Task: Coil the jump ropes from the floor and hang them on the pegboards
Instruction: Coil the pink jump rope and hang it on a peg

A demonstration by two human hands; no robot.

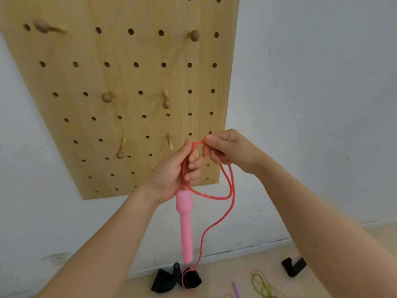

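A pink jump rope hangs in front of the wooden pegboard. My left hand grips the red cord just above the pink handle, which dangles straight down. My right hand pinches the cord at the top of a loop. Two cord loops droop below my right hand, and one strand runs down to the floor. Several wooden pegs stick out of the board, all bare.
On the floor by the wall lie a black strap, another black piece, a yellow-green rope and a purple handle. White wall surrounds the board.
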